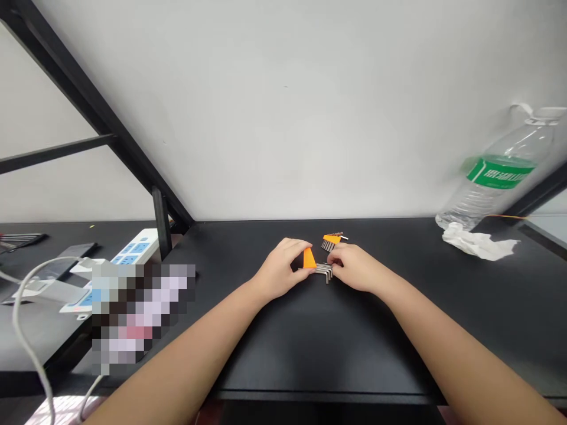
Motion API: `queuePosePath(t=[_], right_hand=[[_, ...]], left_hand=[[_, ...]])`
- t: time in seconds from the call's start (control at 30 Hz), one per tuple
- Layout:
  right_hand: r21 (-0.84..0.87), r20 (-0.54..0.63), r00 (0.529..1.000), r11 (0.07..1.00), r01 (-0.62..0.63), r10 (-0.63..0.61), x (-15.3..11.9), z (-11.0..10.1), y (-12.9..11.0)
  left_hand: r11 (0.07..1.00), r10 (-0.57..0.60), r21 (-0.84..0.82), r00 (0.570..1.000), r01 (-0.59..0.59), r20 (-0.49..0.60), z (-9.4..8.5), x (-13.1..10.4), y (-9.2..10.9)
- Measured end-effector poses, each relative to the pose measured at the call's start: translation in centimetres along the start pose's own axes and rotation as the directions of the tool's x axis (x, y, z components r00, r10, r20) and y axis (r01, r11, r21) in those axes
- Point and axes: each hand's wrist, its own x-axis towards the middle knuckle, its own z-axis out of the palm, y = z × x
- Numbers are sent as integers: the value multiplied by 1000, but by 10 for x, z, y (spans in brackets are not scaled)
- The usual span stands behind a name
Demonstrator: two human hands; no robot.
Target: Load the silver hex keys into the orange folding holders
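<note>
Desk [328,348]: black, bounded at the far side by a pale wall [283,118] and at the near side by a straight front edge [328,396]. At left, a black frame post [162,221] is set by the back corner. Room for movement is offered on both sides of the hands, and black surface is continued between them and the front edge.

Left hand [281,268]: forearm extended from the lower left; grip pinching an orange holder [309,258] between thumb and fingers, at mid-desk, toward the back.

Right hand [354,267]: forearm extended from the lower right; fingers curled at the bent ends of the keys. Whether one is pinched by this grip cannot be told.

Holder contents: several silver hex keys [326,270], projected toward the right hand, short arms bent toward the front edge.

Second orange holder [332,239]: placed just beyond the right hand; fitted with a row of short grey shafts.

Clear bottle [500,171]: green-labelled, located at the far right, well apart from the hands; a crumpled white tissue [481,242] is laid beside its base.

Power strip [139,245]: white with blue sockets, located at left beyond the post. Pixelated item [150,313]: positioned nearer, identity obscured.
</note>
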Motion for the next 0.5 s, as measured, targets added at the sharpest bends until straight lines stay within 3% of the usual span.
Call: queuePosePath(t=[0.27, 0.5], right_hand=[[153, -19, 999, 987, 45, -42, -2, -1, -4], [54, -72, 996, 997, 46, -42, -4, -7, 1]], left_hand=[[1000, -9, 3, 1000, 9, 11, 0, 0, 1], [999, -52, -14, 998, 52, 27, 1, 0, 2]])
